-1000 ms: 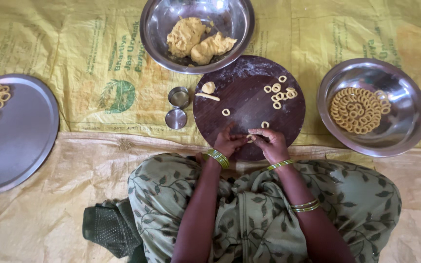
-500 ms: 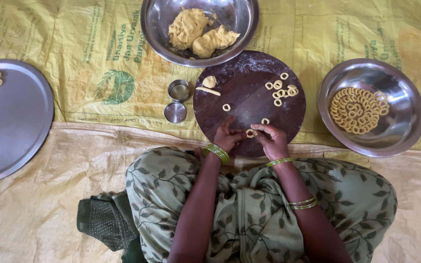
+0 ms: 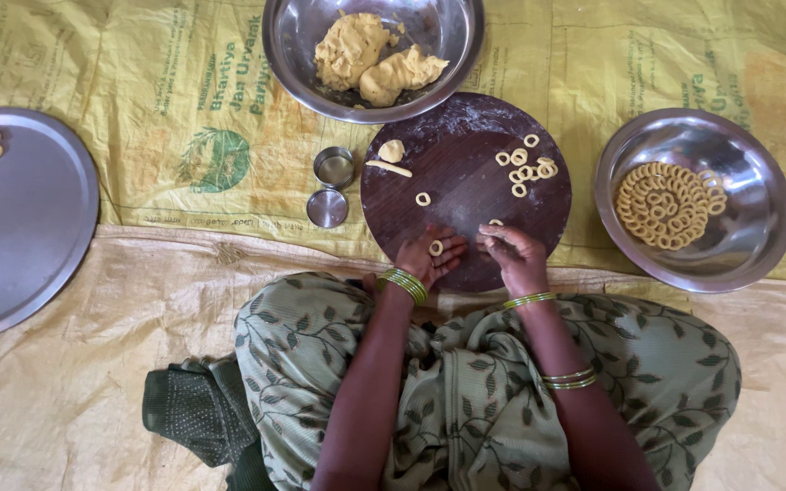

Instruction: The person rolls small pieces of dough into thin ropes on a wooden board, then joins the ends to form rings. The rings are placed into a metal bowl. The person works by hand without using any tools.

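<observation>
Head view: person seated cross-legged at the lower centre, looking straight down on the work.
Board: round dark wooden board (image 3: 466, 195) at the centre, close to the knees so both hands reach it without stretching.
Left hand (image 3: 431, 257): fingers spread and loosely flat on the board's lower edge, a small dough ring (image 3: 435, 247) lying on them.
Right hand (image 3: 513, 255): fingertips pressed together, pinching a short piece of dough (image 3: 493, 233), just right of the left hand.
Finished rings (image 3: 525, 166): clustered on the board's upper right, apart from the hands.
Dough bowl (image 3: 295, 55): top centre, touching the board's far edge, lumps of yellow dough inside.
Right bowl (image 3: 757, 236): rings packed in a flat round.
Grey plate (image 3: 38, 218): left edge, a few rings.
Small tins (image 3: 331, 186): just left of the board.
</observation>
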